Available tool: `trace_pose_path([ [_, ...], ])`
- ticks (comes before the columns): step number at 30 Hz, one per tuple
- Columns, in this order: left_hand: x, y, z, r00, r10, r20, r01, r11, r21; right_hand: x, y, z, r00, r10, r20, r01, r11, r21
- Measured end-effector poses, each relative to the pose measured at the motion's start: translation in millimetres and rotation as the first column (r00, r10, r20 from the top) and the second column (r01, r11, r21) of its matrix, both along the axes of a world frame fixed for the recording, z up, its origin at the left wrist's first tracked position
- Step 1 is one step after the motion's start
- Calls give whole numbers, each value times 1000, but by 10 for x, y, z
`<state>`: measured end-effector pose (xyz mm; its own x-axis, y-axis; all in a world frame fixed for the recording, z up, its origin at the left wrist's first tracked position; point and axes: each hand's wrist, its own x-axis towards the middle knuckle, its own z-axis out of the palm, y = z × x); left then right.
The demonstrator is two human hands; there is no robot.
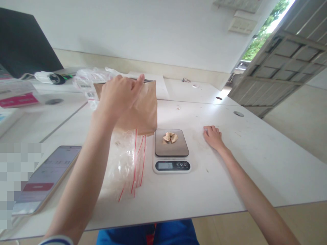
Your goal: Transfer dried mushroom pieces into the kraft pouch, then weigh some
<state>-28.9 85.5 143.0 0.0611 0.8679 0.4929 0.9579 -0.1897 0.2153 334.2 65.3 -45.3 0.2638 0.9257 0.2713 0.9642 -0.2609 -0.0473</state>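
Note:
My left hand (118,95) is raised at the open top of a brown paper bag (141,112) that stands on the white table (230,170); its fingers are bunched at the bag's rim. In front of the bag lie several clear zip bags with red strips (127,163). A small kitchen scale (171,151) sits right of them, with a few pale nut-like pieces (170,137) on its steel plate. My right hand (213,136) rests flat on the table just right of the scale, holding nothing.
A phone (47,177) lies at the near left with its screen lit. More plastic bags (85,81), a dark monitor (22,44) and pink-labelled boxes (17,100) crowd the far left. An open door (281,61) stands at the right.

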Motion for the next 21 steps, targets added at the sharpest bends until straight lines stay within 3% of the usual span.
trace_pose_path([
  [5, 2, -35, 22, 1000, 8, -27, -8, 1000, -3, -13, -9, 19, 1000, 1, -2, -1, 1000, -13],
  [12, -51, 24, -46, 977, -108, -184, 117, 992, 38, -17, -14, 26, 1000, 0, -9, 0, 1000, -18],
  [21, -62, 105, -117, 964, -88, -249, 102, 994, 44, 5, -5, 2, 1000, 19, -9, -19, 1000, 4],
])
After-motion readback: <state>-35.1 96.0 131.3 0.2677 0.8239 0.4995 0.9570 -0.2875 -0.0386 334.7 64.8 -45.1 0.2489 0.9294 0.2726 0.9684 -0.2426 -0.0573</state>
